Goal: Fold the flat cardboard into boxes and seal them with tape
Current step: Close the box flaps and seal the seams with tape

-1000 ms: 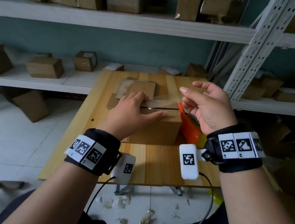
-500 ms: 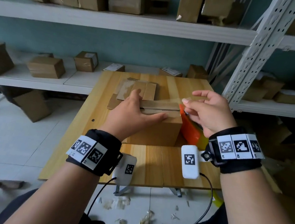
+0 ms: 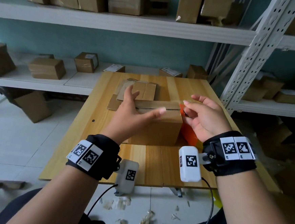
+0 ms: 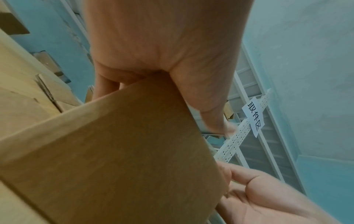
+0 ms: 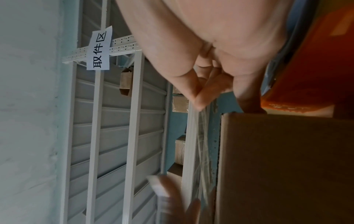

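Clear packing tape (image 3: 163, 104) now lies lower along the top seam of the brown cardboard box (image 3: 157, 128) at the middle of my wooden table (image 3: 156, 167); a second ago I held it higher, so the seal is nearly pressed down. My left hand (image 3: 132, 114) has lifted, fingers spread and released, while my right hand (image 3: 204, 116) pinches the tape's end by the orange dispenser (image 3: 187, 134). Seam and tape run left to right across me.

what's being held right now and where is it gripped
The right hand pinches the free end of the clear tape strip between thumb and fingertips. The left hand holds nothing.
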{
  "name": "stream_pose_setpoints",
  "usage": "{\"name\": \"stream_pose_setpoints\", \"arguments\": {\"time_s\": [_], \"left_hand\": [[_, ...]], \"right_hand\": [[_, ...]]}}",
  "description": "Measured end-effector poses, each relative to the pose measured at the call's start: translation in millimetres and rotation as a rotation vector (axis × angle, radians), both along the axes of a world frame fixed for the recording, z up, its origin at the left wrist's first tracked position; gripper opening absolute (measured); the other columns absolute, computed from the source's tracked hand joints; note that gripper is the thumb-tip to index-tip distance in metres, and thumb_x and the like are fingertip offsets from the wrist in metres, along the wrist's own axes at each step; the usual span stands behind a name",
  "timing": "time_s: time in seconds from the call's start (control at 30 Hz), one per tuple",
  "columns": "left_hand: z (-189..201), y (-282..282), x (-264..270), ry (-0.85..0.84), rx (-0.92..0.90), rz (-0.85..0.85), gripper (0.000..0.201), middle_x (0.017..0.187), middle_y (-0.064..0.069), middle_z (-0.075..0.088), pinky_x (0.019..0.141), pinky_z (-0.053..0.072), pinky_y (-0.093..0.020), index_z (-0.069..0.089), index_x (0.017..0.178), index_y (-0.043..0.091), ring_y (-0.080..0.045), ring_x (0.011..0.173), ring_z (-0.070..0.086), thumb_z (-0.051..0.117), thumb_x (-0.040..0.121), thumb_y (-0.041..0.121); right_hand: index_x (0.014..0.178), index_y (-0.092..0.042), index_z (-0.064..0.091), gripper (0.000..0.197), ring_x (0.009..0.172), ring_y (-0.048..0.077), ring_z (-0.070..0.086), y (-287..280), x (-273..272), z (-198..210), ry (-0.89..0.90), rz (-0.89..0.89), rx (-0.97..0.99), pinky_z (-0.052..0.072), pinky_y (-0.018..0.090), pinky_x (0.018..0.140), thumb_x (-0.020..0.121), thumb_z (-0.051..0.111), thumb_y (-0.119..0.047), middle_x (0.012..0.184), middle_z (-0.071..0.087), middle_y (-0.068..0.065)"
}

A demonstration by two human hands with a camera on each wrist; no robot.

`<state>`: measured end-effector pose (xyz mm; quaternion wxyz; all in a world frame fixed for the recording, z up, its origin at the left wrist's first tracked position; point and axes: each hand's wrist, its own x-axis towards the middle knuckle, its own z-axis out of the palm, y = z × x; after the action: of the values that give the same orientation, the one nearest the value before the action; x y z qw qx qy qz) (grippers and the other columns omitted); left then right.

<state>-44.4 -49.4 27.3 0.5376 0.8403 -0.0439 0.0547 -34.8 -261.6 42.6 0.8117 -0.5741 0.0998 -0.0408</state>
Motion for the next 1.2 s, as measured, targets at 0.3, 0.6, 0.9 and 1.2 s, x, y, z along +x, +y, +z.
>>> {"name": "stream_pose_setpoints", "arguments": {"time_s": [0.3,0.6,0.9,1.2], "left_hand": [[-6.0,-0.7,11.2,0.117,-0.313,0.273,0.035,0.114,0.004,0.065,0.079,0.047,-0.025,0.064,0.129,0.021,-0.009,0.101,0.060,0.035,0.116,0.034],[-9.4,-2.6,21.6,0.036,-0.041,0.277,0.031,0.081,0.003,0.061,0.061,0.047,-0.026,0.070,0.097,0.015,-0.015,0.072,0.057,0.058,0.108,0.041],[-9.2,0.0,15.7,0.141,-0.177,0.261,0.062,0.091,-0.009,0.068,0.074,0.055,-0.037,0.069,0.096,0.010,-0.027,0.084,0.067,0.049,0.102,0.068],[-3.9,9.6,18.5,0.271,-0.254,0.252,0.037,0.104,-0.004,0.066,0.083,0.051,-0.034,0.062,0.106,0.017,-0.018,0.096,0.062,0.043,0.112,0.049]], "right_hand": [[0.106,-0.012,0.065,0.023,0.070,0.012,0.068,1.7,-4.0,0.5,0.007,0.026,0.085,0.056,0.050,0.104,0.094,0.068,0.007,0.094,0.071,0.009],[0.104,-0.012,0.065,0.022,0.071,0.011,0.071,-1.6,-4.3,-5.3,0.013,0.056,0.160,0.054,0.049,0.108,0.093,0.070,0.006,0.098,0.072,0.012],[0.102,-0.012,0.063,0.020,0.068,0.010,0.069,-1.3,-9.5,-3.8,0.003,0.076,0.222,0.056,0.036,0.102,0.094,0.067,0.005,0.090,0.070,0.008],[0.101,-0.012,0.063,0.019,0.073,0.012,0.070,4.6,-15.6,-7.0,-0.001,0.080,0.308,0.058,0.028,0.093,0.094,0.066,0.005,0.095,0.070,0.009]]}}
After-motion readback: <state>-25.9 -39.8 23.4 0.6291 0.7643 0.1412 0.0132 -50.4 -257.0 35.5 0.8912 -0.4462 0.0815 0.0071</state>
